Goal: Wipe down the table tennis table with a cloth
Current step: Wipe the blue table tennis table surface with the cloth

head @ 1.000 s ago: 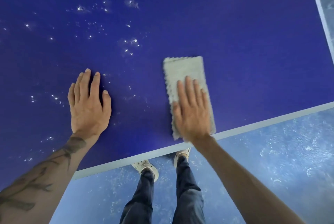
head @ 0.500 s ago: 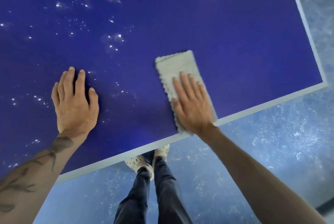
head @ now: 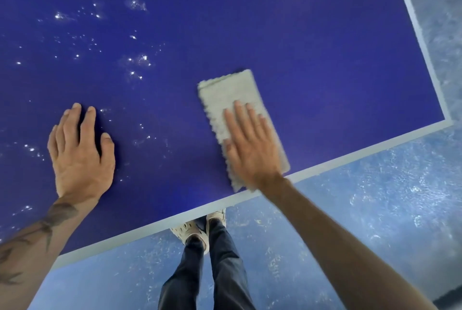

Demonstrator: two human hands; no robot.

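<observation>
Right grip [head: 252, 149] released, your palm flat on cloth [head: 235, 99] | cloth at desk's [head: 325, 47] near edge by right corner | left grip [head: 80, 154] released, flat on desk | open desk ahead, droplets [head: 137, 59] left.

Bare forearms, dark tattoo [head: 37, 232] on left forearm, dark jeans [head: 212, 272], pale perforated shoes [head: 190, 231]

right hand [head: 252, 152] flat on grey cloth [head: 232, 99] (left hand [head: 80, 157] beside) on blue table [head: 325, 47]
</observation>
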